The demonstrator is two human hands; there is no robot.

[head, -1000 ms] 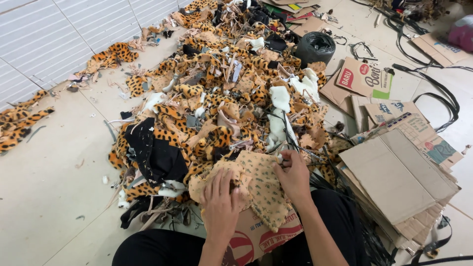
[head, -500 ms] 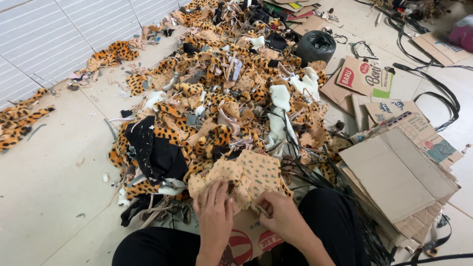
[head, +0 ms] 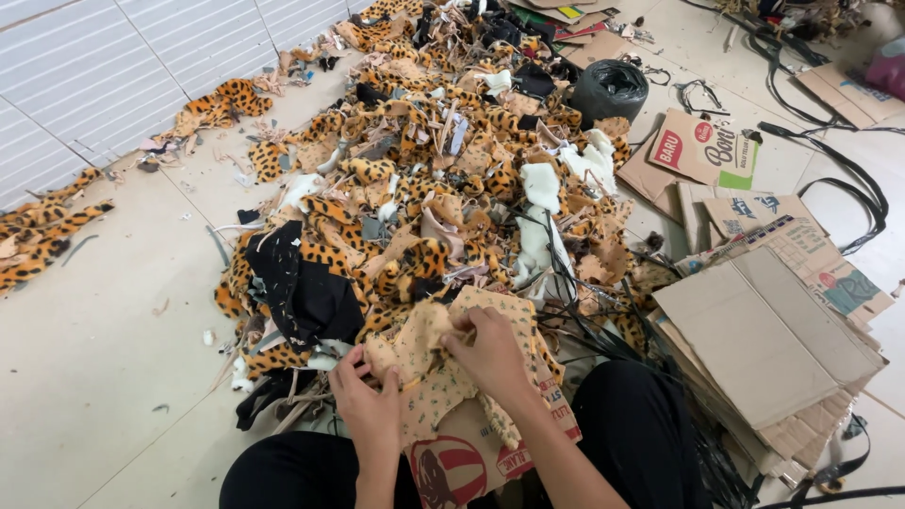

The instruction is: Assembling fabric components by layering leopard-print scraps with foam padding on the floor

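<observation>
Head view: a tan printed cloth (head: 443,363) is held over the lap, at the near edge of the floor (head: 104,377), between both hands, apparently drawn up off the printed cardboard (head: 462,462) beneath so that its edge can be handled. The left hand (head: 370,405) is closed on the cloth's lower left part, fingers curled and pinching the fabric. The right hand (head: 490,353) is set on the cloth's upper middle, fingers bent and gripping a fold; how tightly cannot be told. Just beyond the cloth, a heap of leopard scraps (head: 424,188) is spread across the floor toward the far edge, with a black fabric (head: 302,292) at its near left side. Flattened cardboard sheets (head: 764,339) are stacked at the right edge, within reach. A black bag (head: 610,90) is seen behind the heap.
</observation>
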